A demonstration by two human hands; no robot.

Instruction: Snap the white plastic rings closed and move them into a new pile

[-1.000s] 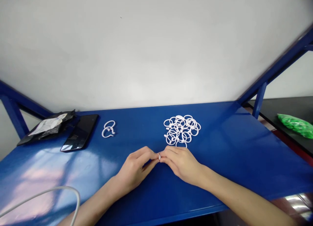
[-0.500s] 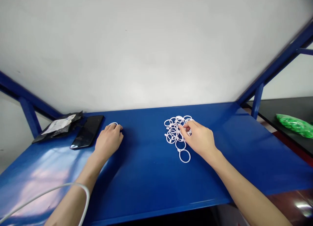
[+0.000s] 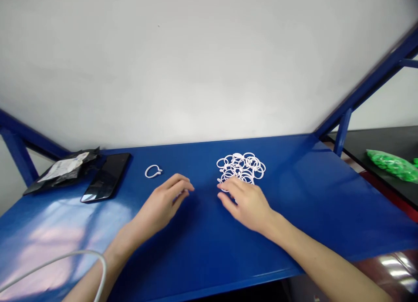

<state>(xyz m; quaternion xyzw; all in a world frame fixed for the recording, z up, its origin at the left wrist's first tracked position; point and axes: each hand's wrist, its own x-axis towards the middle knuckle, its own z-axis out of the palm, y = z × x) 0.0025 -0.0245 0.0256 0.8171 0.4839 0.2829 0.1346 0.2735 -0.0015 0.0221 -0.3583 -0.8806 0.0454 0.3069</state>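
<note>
Over the blue tabletop, my left hand [image 3: 165,201] hovers with its fingers slightly bent and apart, and nothing shows in it. One white plastic ring [image 3: 146,168], with small knobs at its ends, lies beyond that hand to the left, apart from it. On the other side, my right hand [image 3: 250,204] is at the near edge of a pile of white rings [image 3: 241,164]. Its thumb and fingers are parted, and it covers the nearest rings; I cannot tell whether it touches them.
A black phone [image 3: 107,178] lies at the left of the blue table [image 3: 202,258], beside a black plastic package [image 3: 65,169] with a white label. A white cable [image 3: 48,267] loops over my left forearm. A bag of green pieces [image 3: 393,164] lies on a dark surface at right.
My left hand has moved off the single ring, rightward and nearer to me, leaving it in view. My right hand has drawn back toward the pile's near side and parted its fingers.
</note>
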